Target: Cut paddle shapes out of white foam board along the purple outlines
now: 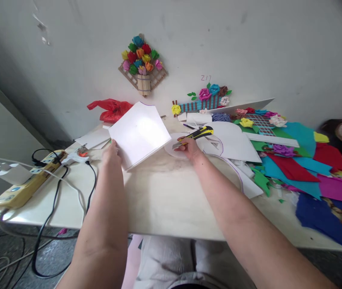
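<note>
Bench (164, 200), far edge: your left hand (110, 154) pinches tilted white sheet (139, 134); right hand (190, 149) fist-grips utility knife (195, 135). Risk: unsupported sheet flexes, blade slips.

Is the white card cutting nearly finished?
Some is done: cut white pieces and scraps lie on the table. In hand now: the left hand holds up a white board, and the right hand grips a yellow knife. Probably left: the board's lower edges look straight and untrimmed, though I can't be sure.
</note>
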